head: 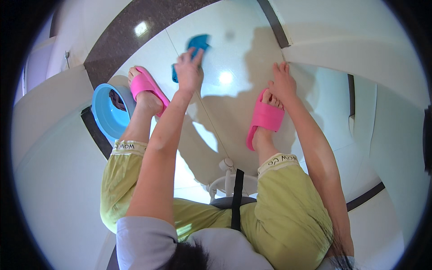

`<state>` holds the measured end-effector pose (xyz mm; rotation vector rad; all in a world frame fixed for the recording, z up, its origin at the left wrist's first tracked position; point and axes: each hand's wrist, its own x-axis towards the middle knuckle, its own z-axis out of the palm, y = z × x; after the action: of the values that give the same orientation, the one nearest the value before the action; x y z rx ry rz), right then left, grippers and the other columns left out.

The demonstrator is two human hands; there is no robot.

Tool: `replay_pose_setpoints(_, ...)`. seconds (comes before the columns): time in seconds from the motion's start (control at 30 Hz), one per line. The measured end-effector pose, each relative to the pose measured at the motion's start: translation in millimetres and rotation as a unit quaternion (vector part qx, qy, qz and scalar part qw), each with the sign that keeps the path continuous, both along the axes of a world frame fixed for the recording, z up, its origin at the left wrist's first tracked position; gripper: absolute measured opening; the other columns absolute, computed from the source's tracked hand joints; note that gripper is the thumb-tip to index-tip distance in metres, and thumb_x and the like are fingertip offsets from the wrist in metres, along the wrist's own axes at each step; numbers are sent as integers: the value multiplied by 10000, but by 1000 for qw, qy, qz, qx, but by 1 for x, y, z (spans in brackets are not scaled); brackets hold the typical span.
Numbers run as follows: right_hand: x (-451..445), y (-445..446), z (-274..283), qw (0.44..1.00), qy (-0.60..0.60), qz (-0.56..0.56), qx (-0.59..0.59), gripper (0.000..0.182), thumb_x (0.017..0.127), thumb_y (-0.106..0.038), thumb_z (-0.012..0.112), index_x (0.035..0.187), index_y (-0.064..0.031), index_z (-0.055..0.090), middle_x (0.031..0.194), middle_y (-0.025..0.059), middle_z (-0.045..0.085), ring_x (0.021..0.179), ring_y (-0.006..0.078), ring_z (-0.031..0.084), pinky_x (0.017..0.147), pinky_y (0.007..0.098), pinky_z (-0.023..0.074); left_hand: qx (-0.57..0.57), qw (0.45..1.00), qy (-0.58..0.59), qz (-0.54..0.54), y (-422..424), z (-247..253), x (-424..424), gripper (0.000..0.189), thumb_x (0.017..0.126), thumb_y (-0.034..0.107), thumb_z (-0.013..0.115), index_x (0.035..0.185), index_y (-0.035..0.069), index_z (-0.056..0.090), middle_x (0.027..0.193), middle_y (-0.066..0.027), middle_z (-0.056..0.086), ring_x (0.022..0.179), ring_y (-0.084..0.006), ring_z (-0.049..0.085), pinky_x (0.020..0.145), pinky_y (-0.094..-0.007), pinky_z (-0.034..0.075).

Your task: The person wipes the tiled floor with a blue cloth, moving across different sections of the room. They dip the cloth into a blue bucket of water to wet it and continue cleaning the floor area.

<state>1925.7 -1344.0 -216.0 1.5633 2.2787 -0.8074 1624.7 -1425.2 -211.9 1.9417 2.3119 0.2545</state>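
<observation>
My left hand (189, 72) is closed over a blue cloth (199, 41) at the pale tiled floor (226, 111), between and ahead of my feet. Part of the cloth spreads beyond the fingers, slightly blurred, and another bit shows beside the wrist. My right hand (284, 82) holds nothing. Its fingers are spread and reach down by the foot of the white wall on the right, just ahead of the right pink slipper (268, 116). Whether its fingertips press on the floor or the wall I cannot tell.
A light blue plastic basin (96, 116) holding a dark cloth (116, 100) stands beside the left pink slipper (141, 84). Beneath me is a low stool with casters (226, 164). A dark stone border (118, 37) edges the floor; dark baseboard (275, 23) runs along the wall.
</observation>
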Motion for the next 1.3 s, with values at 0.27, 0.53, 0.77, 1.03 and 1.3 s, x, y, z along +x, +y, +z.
replay_pose_setpoints(0.27, -6, 4, -8, 999, -12, -14, -50, 690, 800, -158, 624, 1423, -44, 349, 1518, 227, 258, 1416, 370, 243, 1041, 435, 420, -57, 980, 53, -184, -78, -11, 65, 634, 722, -17, 592, 1295, 253, 582, 1348, -114, 495, 1178, -356, 469, 968, -512, 397)
replay_pose_setpoints(0.53, -15, 2, -5, 998, 15, -20, -52, 692, 779, -109, 610, 1423, -53, 361, 1520, 220, 254, 1423, 355, 235, 1037, 434, 425, -48, 978, 37, 201, -88, -19, 14, 655, 759, -6, 558, 1366, 231, 500, 1412, -137, 413, 1208, -390, 408, 932, -504, 390)
replay_pose_setpoints(0.77, -21, 1, -33, 999, -16, -7, -35, 710, 777, -198, 655, 1412, -62, 368, 1476, 235, 311, 1369, 380, 317, 996, 455, 458, -59, 997, 23, 45, -134, -40, 114, 620, 727, 112, 626, 1322, 264, 539, 1373, -82, 453, 1178, -375, 446, 862, -537, 407)
replay_pose_setpoints(1.03, -17, 6, -39, 999, 13, 7, -48, 702, 803, -165, 626, 1444, -99, 347, 1531, 196, 251, 1420, 340, 245, 1023, 454, 436, -197, 979, 34, 50, -118, -15, 135, 541, 853, 121, 516, 1368, 283, 482, 1414, -90, 396, 1214, -333, 430, 905, -471, 447)
replay_pose_setpoints(1.3, -13, -4, -39, 999, -9, 31, -10, 733, 804, -184, 635, 1457, -108, 311, 1547, 178, 217, 1434, 333, 217, 1035, 445, 430, -119, 988, 77, 62, -94, -17, 92, 560, 858, 153, 529, 1402, 256, 443, 1419, -96, 403, 1229, -335, 426, 933, -458, 424)
